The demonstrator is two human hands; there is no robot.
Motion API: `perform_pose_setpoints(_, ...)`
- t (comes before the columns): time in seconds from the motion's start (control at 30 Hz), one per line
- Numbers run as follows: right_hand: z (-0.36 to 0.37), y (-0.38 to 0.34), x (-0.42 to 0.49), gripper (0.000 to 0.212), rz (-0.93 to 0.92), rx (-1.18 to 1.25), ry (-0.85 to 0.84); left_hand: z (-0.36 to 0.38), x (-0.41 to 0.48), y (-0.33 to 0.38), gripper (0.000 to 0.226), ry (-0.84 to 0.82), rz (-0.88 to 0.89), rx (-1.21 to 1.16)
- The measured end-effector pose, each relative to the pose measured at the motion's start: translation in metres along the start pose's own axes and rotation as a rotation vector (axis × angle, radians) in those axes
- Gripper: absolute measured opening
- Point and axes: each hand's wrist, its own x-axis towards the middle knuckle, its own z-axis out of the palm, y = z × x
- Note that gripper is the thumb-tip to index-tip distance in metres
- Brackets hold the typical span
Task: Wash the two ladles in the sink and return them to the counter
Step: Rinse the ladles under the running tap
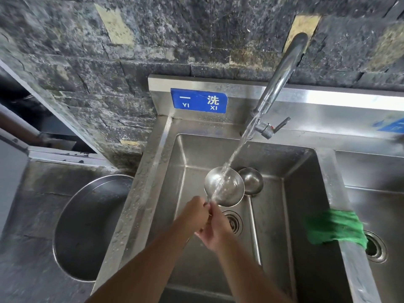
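A steel ladle (224, 189) is held over the steel sink (192, 154), its bowl facing up under running water from the tap (282, 77). My left hand (193, 215) and my right hand (215, 228) are both closed around its handle just below the bowl; the handle is mostly hidden by them. A second steel ladle (251, 181) lies behind it on the sink floor, bowl up, its handle hidden.
A drain strainer (232, 223) sits in the sink floor under my hands. A green cloth (334, 229) hangs over the divider to a second basin (376, 206) on the right. On the left counter is a large round metal basin (91, 228). A dark tiled wall stands behind.
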Motion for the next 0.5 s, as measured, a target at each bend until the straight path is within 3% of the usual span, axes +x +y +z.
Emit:
perform_pose_setpoints(0.2,0.012,-0.016,0.020,0.039,-0.020,-0.055,-0.003,-0.013,-0.025,-0.014,0.018,-0.180,-0.038,-0.418)
perform_pose_setpoints(0.37,0.018,-0.031,0.054,0.041,-0.129,0.058,-0.027,-0.013,-0.054,-0.040,0.011,-0.231,-0.160,-0.494)
perform_pose_setpoints(0.5,0.011,-0.029,0.080,0.028,-0.103,0.029,-0.103,-0.018,-0.063,-0.074,0.024,-0.324,-0.198,-0.463)
